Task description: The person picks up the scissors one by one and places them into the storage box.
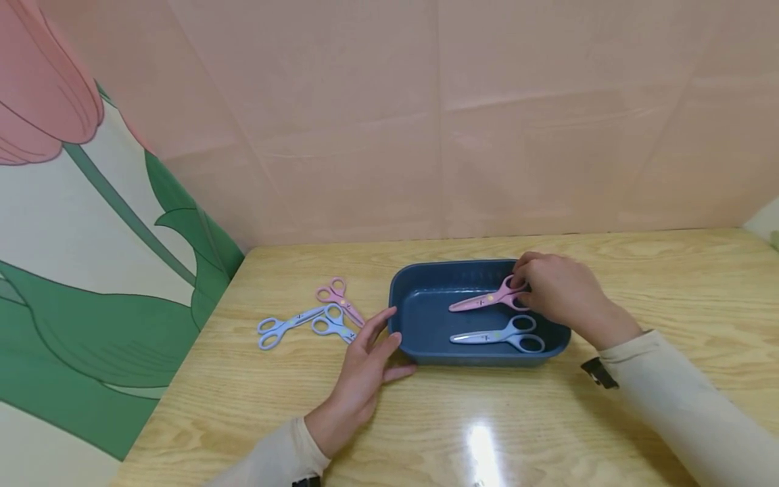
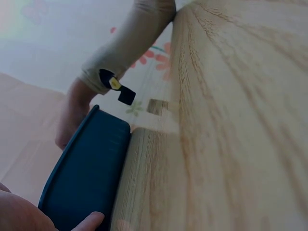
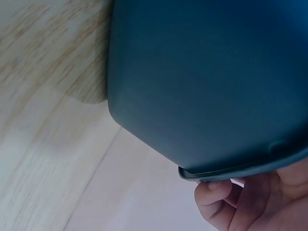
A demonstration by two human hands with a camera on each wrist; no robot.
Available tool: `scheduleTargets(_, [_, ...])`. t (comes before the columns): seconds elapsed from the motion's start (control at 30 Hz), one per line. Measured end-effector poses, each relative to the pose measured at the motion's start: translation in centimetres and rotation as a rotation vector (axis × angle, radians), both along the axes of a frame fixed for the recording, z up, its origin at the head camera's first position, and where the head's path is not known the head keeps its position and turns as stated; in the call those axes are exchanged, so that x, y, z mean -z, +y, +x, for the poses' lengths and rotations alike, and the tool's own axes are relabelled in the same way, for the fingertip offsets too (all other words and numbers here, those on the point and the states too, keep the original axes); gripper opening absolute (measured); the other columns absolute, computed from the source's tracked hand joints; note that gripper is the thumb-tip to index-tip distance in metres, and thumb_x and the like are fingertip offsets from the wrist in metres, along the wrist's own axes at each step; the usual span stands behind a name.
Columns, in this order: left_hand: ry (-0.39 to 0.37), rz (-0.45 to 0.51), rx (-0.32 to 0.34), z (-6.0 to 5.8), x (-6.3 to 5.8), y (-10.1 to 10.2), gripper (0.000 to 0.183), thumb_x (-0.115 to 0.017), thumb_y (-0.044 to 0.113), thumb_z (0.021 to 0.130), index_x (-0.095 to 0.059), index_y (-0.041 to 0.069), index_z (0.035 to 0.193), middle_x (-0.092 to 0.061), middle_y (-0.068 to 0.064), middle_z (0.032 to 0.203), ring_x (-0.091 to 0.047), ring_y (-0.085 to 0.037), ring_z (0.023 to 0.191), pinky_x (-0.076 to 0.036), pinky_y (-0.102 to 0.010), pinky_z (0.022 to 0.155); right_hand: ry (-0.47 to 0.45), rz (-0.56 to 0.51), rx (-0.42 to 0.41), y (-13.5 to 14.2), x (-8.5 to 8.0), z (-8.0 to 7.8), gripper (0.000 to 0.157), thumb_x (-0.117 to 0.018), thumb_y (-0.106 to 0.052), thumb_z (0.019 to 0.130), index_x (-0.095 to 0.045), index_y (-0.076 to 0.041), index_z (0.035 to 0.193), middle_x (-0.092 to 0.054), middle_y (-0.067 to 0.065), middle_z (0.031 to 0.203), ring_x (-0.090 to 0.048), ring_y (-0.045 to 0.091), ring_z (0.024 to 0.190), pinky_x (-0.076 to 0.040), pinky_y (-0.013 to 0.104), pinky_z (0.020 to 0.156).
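Observation:
A dark blue rectangular bin (image 1: 420,270) stands on the table with two pairs of scissors in it. My right hand (image 1: 556,287) reaches over the bin's right end and pinches the handle of the pink scissors (image 1: 477,302), whose tips point left. In front of them, light blue scissors (image 1: 487,336) lie on the bin floor. My left hand (image 1: 362,375) rests against the bin's near left corner, fingers at the left rim and thumb along the front wall. The left wrist view shows that thumb (image 2: 91,222) on the outer wall. From the right wrist, the bin wall hides the scissors.
Left of the bin lie pink scissors (image 1: 338,297) and two light blue pairs, one farther left (image 1: 280,330) and one partly behind my left hand (image 1: 331,321). A pink-covered wall (image 1: 438,135) rises behind the wooden table (image 1: 426,433). A flower-print panel (image 1: 109,325) borders the left.

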State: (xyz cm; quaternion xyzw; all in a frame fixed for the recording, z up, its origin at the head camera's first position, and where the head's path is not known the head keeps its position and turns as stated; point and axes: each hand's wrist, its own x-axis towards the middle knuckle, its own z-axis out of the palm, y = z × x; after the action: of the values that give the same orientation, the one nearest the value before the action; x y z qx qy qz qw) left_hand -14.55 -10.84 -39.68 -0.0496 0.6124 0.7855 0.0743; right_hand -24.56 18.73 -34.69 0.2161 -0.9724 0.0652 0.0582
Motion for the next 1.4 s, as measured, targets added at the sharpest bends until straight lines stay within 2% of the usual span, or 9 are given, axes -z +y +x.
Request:
scheduleTargets(0.4, [-0.009,0.002,-0.002,0.1,0.0,0.1,0.049,-0.056,0.01,0.101,-0.045,0.011,0.148,-0.029,-0.009,0.163,-0.048,-0.034,0.137,-0.061,-0.051,0.083,0.018,0.011,0.011,-0.1,-0.1,0.0,0.016,-0.082,-0.01,0.078,-0.079,-0.009,0.093,-0.07,0.016,0.117,-0.068,0.038,0.1,-0.058,0.056,0.08])
scheduleTargets(0.6, [-0.009,0.007,-0.01,0.1,0.0,0.0,0.049,-0.056,0.009,0.1,-0.045,0.011,0.148,-0.029,-0.009,0.163,-0.048,-0.034,0.137,-0.061,-0.051,0.082,-0.029,-0.063,-0.001,0.3,-0.7,0.1,0.016,-0.08,-0.012,0.08,-0.078,-0.011,0.097,-0.069,0.016,0.119,-0.068,0.037,0.103,-0.056,0.058,0.085])
scheduleTargets(0.67, [-0.008,0.006,-0.01,0.1,-0.1,0.0,0.049,-0.056,0.009,0.1,-0.045,0.011,0.148,-0.029,-0.009,0.163,-0.048,-0.034,0.137,-0.061,-0.051,0.082,-0.033,-0.1,-0.003,0.6,-1.0,0.2,0.017,-0.079,-0.014,0.082,-0.078,-0.012,0.099,-0.07,0.015,0.118,-0.068,0.033,0.096,-0.058,0.053,0.081])
scheduleTargets(0.73, [-0.007,0.004,-0.01,0.1,-0.1,0.0,0.049,-0.056,0.01,0.1,-0.045,0.01,0.148,-0.03,-0.009,0.163,-0.048,-0.034,0.137,-0.061,-0.051,0.082,-0.041,-0.137,-0.001,0.9,-1.4,0.4,0.019,-0.077,-0.016,0.084,-0.077,-0.012,0.102,-0.07,0.015,0.116,-0.067,0.027,0.085,-0.057,0.044,0.07])
scheduleTargets(0.87, [-0.005,0.003,-0.01,0.1,-0.1,0.1,0.049,-0.056,0.009,0.1,-0.045,0.01,0.148,-0.03,-0.009,0.162,-0.049,-0.034,0.137,-0.061,-0.051,0.082,-0.05,-0.195,0.008,1.6,-2.0,0.6,0.026,-0.073,-0.022,0.089,-0.074,-0.011,0.112,-0.07,0.014,0.113,-0.061,0.016,0.074,-0.046,0.029,0.057])
scheduleTargets(1.13, [-0.014,0.007,-0.01,0.0,0.1,0.3,0.049,-0.056,0.01,0.1,-0.046,0.012,0.148,-0.031,-0.008,0.162,-0.048,-0.034,0.137,-0.061,-0.052,0.083,-0.083,-0.284,0.029,3.3,-2.2,1.6,0.036,-0.067,-0.025,0.094,-0.066,-0.011,0.127,-0.069,0.019,0.118,-0.066,0.021,0.084,-0.047,0.029,0.059])
scheduleTargets(1.33, [-0.016,0.003,-0.014,0.0,0.1,0.0,0.048,-0.057,0.01,0.1,-0.047,0.013,0.148,-0.03,-0.008,0.162,-0.048,-0.034,0.137,-0.061,-0.051,0.083,-0.154,-0.363,0.016,4.8,-1.6,2.9,0.036,-0.062,-0.024,0.098,-0.062,-0.011,0.132,-0.067,0.02,0.125,-0.068,0.027,0.092,-0.052,0.026,0.062])
scheduleTargets(1.4, [-0.015,0.003,-0.012,0.0,0.1,0.0,0.048,-0.057,0.011,0.1,-0.046,0.013,0.148,-0.03,-0.008,0.162,-0.048,-0.035,0.138,-0.061,-0.051,0.083,-0.175,-0.386,0.015,5.3,-1.3,3.4,0.036,-0.061,-0.023,0.099,-0.06,-0.012,0.133,-0.068,0.019,0.124,-0.068,0.024,0.091,-0.053,0.025,0.061])
